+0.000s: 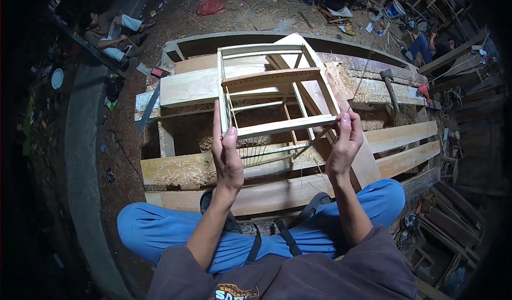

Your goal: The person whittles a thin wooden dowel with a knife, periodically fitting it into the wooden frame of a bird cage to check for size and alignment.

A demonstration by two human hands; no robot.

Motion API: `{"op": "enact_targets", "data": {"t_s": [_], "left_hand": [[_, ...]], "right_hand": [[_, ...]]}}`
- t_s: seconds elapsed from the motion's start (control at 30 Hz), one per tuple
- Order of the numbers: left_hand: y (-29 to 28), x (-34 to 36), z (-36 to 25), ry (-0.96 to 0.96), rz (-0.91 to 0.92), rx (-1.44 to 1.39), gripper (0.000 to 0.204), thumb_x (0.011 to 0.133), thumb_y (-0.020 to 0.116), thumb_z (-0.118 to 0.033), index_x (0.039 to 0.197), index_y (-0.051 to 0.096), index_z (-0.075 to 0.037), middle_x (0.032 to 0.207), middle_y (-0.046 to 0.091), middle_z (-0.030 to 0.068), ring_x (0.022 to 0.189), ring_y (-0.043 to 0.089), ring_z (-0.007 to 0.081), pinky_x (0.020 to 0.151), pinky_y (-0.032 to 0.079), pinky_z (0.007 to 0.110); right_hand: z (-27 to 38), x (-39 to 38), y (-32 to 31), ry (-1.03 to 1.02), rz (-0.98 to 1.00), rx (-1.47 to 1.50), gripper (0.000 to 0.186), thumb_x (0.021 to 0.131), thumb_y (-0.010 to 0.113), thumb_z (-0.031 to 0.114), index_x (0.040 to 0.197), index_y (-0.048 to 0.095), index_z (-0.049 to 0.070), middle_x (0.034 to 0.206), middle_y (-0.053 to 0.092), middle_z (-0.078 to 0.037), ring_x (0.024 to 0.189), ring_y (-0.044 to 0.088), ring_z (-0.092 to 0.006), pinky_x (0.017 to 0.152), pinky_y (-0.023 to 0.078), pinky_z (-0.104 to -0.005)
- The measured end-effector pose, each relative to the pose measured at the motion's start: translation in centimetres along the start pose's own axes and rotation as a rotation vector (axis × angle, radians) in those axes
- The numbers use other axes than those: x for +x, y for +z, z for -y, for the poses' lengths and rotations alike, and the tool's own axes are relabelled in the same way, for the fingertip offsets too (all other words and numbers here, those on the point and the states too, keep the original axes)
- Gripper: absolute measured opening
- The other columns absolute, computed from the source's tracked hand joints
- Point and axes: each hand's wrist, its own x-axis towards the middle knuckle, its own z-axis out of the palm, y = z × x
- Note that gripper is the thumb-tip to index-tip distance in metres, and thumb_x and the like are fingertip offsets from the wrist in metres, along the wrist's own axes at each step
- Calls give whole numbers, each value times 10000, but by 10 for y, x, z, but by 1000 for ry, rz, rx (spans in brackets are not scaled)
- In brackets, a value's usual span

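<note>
The wood frame [286, 126] is up over the desk [408, 136], in front of the person, between the two hands. I cannot tell if its low side touches the desk. The left hand [229, 158] has the near left corner: the thumb is in front and the long fingers lie nearly straight up the outer side. The right hand [345, 148] has the near right corner in a small pinch, thumb and first finger close, with the others curled in.

Both hands hold the near end only, so the far end could tip down if the pinch gets loose. The sticks look thin, so a hard squeeze or a twist might crack one or pull a joint apart. The low part could also bump the planks or catch on the loose shavings [176, 178].

The near edge runs left to right, a bit higher on the right. The sides point away from the person, and their far ends lean left. A brown bar [277, 79] goes across. It looks a little wider than deep, but with this slant I cannot be sure which way is longest.
</note>
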Motion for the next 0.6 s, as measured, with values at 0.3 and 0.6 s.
{"op": "enact_targets", "data": {"t_s": [0.3,0.6], "left_hand": [[-13,5,-32,115,-158,9,745,935,358,-331,1531,327,116,1543,414,249,1431,406,311,1206,282,394],[-38,2,-40,195,-154,-105,783,865,400,-275,1555,287,75,1591,340,201,1452,363,273,1209,269,380]], "right_hand": [[29,-7,12,-147,-12,134,264,1078,441,204,941,563,15,1251,675,-191,989,564,-133,921,432,-303],[43,-19,31,-180,29,274,218,1086,417,167,977,519,9,1364,596,-283,1211,568,-222,1083,364,-352]]}}
